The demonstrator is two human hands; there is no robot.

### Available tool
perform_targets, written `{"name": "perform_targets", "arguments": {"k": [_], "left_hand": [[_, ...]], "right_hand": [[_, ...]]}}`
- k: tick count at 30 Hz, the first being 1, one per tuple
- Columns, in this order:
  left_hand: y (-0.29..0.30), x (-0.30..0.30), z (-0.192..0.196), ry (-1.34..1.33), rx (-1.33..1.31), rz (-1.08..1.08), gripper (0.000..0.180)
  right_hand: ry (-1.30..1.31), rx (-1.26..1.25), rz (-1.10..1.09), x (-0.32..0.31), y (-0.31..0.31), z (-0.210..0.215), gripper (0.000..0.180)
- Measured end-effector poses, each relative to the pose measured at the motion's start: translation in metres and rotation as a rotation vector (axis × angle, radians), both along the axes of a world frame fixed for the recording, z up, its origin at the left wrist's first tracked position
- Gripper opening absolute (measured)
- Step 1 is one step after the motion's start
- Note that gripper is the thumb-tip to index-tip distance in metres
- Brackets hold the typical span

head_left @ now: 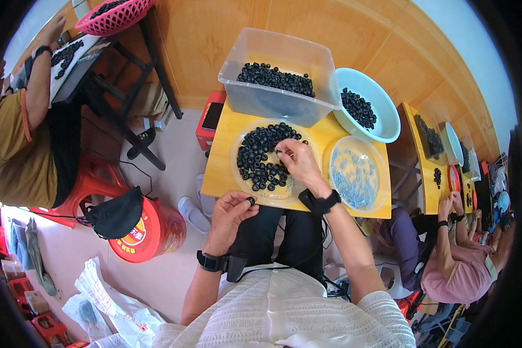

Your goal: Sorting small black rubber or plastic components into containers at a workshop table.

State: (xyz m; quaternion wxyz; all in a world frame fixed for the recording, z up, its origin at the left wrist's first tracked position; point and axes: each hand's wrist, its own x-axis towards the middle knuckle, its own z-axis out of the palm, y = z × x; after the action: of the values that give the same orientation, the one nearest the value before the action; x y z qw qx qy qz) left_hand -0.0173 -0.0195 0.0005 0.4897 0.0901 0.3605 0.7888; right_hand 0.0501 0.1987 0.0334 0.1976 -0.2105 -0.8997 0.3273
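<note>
Left hand [229, 217] first: palm partly turned up, it sits just off the near edge of the yellow table [221, 152], thumb and forefinger pinching one black ring [251, 200] at their tips. That ring is short and stubby, with no long axis to speak of; which way its hole faces is too small to tell surely. Rightward and farther from the body lies the round clear tray [272, 199], its loose black rings [255, 152] heaped mostly over the left and far parts. Beyond it stands the clear bin [267, 105], with more black rings inside.

Right hand [298, 163] reaches over the tray from its right side, thumb and fingertips drawn together at the heap; a dark ring seems to be between them, though the fingers partly hide it. So this hand is the nearer to the heap, and the ring in the left hand lies toward the body and to the left of the right fingertips, with a gap between. Just right of the right wrist is a second shallow tray [383, 174] of small clear-blue pieces [354, 180], with the pale blue basin [384, 104] farther back.
</note>
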Motion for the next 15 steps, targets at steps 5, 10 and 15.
{"name": "perform_targets", "arguments": {"k": [5,10,15], "left_hand": [[0.008,0.004,0.008,-0.022,0.047,-0.028,0.014],[0.017,0.011,0.011,0.034,0.081,-0.083,0.015],[0.018,0.015,0.016,0.075,0.071,-0.117,0.015]], "right_hand": [[0.148,-0.617,0.029,0.043,-0.038,0.022,0.015],[0.183,-0.718,0.041,0.063,-0.072,0.031,0.016],[0.160,-0.584,0.010,0.069,-0.081,0.037,0.015]]}}
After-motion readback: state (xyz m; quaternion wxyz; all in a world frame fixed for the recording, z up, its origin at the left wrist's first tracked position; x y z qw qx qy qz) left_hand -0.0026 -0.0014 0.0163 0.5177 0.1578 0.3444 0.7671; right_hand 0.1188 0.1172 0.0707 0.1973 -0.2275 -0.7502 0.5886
